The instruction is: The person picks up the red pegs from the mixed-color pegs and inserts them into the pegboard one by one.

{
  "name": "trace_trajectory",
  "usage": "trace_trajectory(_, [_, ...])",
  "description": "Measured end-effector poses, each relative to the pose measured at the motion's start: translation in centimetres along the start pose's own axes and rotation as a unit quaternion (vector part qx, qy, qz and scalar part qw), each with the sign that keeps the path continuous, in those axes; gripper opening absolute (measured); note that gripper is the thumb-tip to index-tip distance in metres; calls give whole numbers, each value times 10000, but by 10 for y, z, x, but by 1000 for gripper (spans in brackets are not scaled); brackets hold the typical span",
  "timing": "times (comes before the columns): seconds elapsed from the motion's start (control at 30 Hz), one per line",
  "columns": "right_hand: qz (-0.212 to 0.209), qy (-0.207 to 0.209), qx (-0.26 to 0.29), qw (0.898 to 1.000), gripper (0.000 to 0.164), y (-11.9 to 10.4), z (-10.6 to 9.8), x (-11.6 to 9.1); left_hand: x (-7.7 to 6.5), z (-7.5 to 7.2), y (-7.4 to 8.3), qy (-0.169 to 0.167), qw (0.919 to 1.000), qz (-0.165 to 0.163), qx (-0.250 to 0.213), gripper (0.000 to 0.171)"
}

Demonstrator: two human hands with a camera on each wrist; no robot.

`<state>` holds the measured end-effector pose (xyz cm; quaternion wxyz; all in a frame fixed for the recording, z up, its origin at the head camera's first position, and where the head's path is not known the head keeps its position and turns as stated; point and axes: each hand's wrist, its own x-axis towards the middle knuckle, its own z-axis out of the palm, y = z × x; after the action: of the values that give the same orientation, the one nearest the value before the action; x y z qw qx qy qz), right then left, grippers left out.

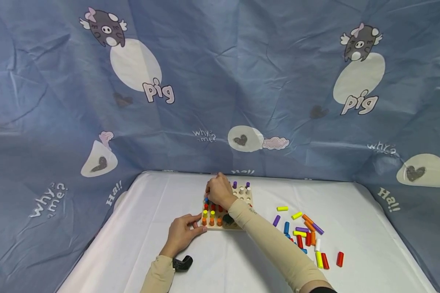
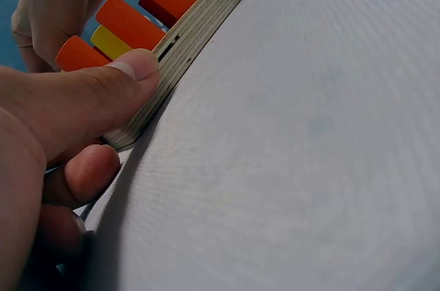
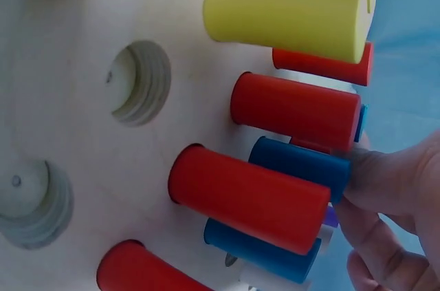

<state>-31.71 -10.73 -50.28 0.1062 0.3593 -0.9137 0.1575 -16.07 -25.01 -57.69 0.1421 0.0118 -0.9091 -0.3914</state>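
Observation:
A wooden pegboard (image 1: 216, 228) lies on the white table, with coloured pegs standing in its holes. My left hand (image 1: 182, 232) grips its near left corner, thumb (image 2: 134, 67) along the front edge. My right hand (image 1: 218, 189) reaches across the board to its left side. In the right wrist view its thumb and finger pinch the top of a blue peg (image 3: 302, 168), which stands among red pegs (image 3: 251, 198). Orange pegs (image 1: 212, 222) line the near row; behind them are yellow pegs (image 1: 212, 213). The right forearm hides part of the board.
Loose pegs in several colours (image 1: 300, 234) lie scattered on the table to the right of the board. White and purple pegs (image 1: 247, 185) stand at the board's far right. A blue patterned cloth (image 1: 205, 110) hangs behind the table.

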Motion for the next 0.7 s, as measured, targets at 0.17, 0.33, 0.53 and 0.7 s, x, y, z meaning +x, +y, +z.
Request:
trace_trajectory(0.17, [-33, 73, -52, 10000, 13, 0, 1, 0, 0, 0, 0, -24, 10000, -12, 22, 50])
trace_trajectory(0.33, [-4, 49, -145, 9999, 15, -1, 4, -2, -2, -1, 0, -40, 10000, -75, 17, 50])
trace_trajectory(0.53, [-263, 22, -346, 9991, 11, 0, 6, -3, -3, -1, 1, -53, 9999, -150, 13, 50])
trace_trajectory(0.7, [-542, 178, -36, 9984, 10, 5, 2, -4, 0, -1, 1, -55, 9999, -100, 64, 50])
